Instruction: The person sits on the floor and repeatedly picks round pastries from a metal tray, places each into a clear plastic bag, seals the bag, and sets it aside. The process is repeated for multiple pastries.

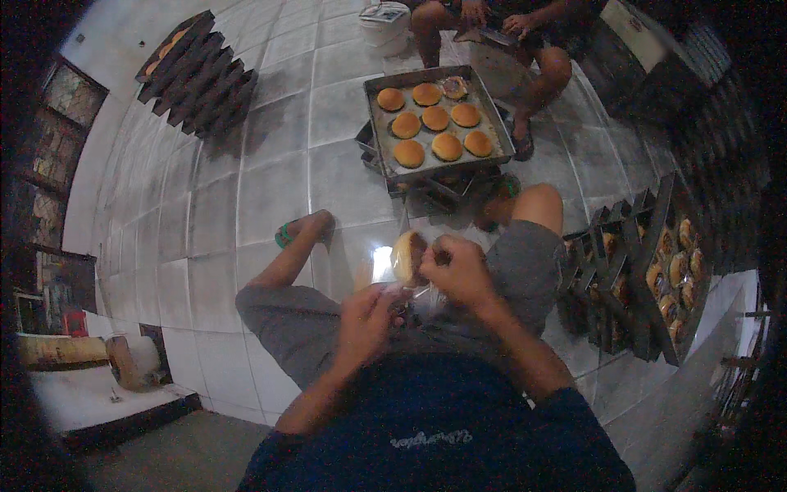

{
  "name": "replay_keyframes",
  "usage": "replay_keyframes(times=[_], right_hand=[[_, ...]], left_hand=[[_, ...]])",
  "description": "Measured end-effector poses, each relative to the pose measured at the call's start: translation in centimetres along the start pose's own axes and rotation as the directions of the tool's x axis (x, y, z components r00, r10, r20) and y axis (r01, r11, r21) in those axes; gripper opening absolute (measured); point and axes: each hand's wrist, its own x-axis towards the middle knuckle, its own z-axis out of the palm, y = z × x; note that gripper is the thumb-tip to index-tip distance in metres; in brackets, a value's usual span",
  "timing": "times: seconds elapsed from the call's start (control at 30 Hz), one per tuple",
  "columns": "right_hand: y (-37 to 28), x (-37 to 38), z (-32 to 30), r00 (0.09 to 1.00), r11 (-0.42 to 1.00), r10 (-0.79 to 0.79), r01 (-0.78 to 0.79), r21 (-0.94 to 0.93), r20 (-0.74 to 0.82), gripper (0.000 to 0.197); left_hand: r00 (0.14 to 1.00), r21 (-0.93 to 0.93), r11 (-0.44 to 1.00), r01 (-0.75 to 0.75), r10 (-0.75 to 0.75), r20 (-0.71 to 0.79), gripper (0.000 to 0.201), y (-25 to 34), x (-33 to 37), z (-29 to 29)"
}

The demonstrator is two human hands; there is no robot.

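A round bun [404, 257] with a pale side and a darker brown face is held upright above my lap. The fingers of my right hand [461, 272] are closed at its brown side. Below the bun, my left hand [366, 318] pinches a clear plastic bag [399, 293], which shines in the light. How far the bun sits in the bag cannot be made out. Ahead of my hands, a dark metal tray [392, 177] carries several golden-topped buns [436, 119]. One piece at its far right corner [453, 88] looks different, shiny and darker.
Another person [537, 78] sits beyond the tray, beside a white bucket [384, 31]. Stacked dark trays [205, 78] stand at far left. To my right, more stacked trays [627, 279] hold wrapped buns [677, 266]. A low white platform [123, 406] with a roll is at lower left.
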Motion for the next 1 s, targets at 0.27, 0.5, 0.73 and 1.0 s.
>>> replay_keyframes(times=[0.27, 0.5, 0.73, 1.0], right_hand=[[0.0, -0.6, -1.4, 0.971, 0.965, -0.232, 0.223, -0.141, -0.050, 0.016], [-5.9, -1.8, -4.0, 0.830, 0.829, -0.476, 0.534, -0.167, 0.291, 0.031], [-10.1, -3.3, -7.4, 0.845, 0.738, -0.535, 0.480, -0.474, 0.022, 0.073], [-8.4, -6.2, -7.4, 0.972, 0.971, -0.230, 0.233, -0.050, 0.053, 0.038]], left_hand=[[0.991, -0.046, 0.997, -0.055, 0.060, 0.119, 0.046, -4.4, 3.2, 1.1], [0.850, -0.746, 0.431, 0.508, -0.112, 0.515, 0.090, -6.9, 7.2, -0.3], [0.665, -0.732, 0.256, 0.632, 0.306, 0.681, 0.075, -1.1, 7.9, 2.3], [0.804, -0.870, 0.173, 0.462, 0.331, 0.493, 0.099, 2.7, 6.9, 3.9]])
